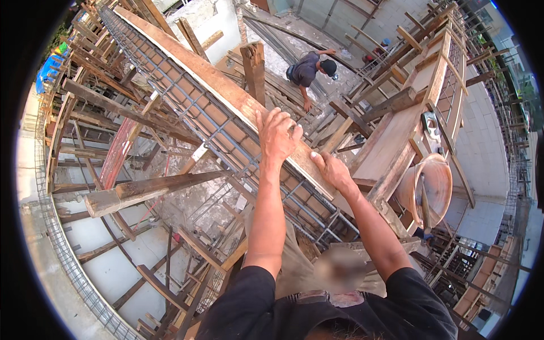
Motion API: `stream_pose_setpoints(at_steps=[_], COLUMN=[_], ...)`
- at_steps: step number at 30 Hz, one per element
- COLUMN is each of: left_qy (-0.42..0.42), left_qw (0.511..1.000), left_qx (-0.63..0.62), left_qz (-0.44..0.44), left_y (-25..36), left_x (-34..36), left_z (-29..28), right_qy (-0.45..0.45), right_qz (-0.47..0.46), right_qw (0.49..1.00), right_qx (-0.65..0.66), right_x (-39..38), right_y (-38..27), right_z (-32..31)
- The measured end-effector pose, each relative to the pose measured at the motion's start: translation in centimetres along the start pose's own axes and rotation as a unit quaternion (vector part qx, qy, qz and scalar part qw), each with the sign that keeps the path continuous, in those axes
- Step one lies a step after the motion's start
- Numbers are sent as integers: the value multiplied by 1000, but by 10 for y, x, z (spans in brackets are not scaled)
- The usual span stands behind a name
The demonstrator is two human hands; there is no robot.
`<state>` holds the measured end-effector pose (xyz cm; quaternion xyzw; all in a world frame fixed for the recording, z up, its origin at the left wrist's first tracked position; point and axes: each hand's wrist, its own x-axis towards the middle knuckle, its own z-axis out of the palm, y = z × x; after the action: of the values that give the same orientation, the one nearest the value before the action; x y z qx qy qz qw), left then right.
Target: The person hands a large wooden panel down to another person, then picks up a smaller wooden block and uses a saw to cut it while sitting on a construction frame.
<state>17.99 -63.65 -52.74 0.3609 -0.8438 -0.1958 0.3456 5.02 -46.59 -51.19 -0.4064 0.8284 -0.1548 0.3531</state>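
Long timber board (226, 90) was gripped by both hands toward its near end. Left hand (277, 136) was curled over the top; right hand (334, 170) was closed on the edge beyond, thumb on top, fingers partly hidden. Board was aligned alongside the rebar cage (187, 102), slanted up-left.

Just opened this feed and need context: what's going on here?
A person has both bare hands on a long wooden board lying beside a rebar cage. The left hand is farther along the board; the right hand is nearer its close end. How firmly either grips isn't clear. Lower down, a co-worker bends over. A bowl sits at right.
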Motion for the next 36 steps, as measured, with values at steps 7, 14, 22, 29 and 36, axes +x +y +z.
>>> stream_pose_setpoints(at_steps=[7, 14, 22, 29, 36], left_qy=[-120, -316, -333, -286, -245], left_qw=[990, 937, 937, 950, 956], left_qx=[44, 131, 96, 113, 136], left_qz=[67, 69, 46, 60, 87], left_y=[34, 70, 61, 33, 27], left_x=[-26, -22, -24, -4, 9], left_z=[3, 15, 21, 18, 13], right_qy=[-8, 13, 67, 77, 214], right_qz=[-82, -3, 99, 56, -74], right_qw=[995, 989, 986, 988, 968], right_qx=[48, 146, 114, 123, 112], right_x=[-8, -30, -37, -10, -29], right_y=[32, 49, 22, -6, -1], right_z=[-19, 7, 14, 22, 27])
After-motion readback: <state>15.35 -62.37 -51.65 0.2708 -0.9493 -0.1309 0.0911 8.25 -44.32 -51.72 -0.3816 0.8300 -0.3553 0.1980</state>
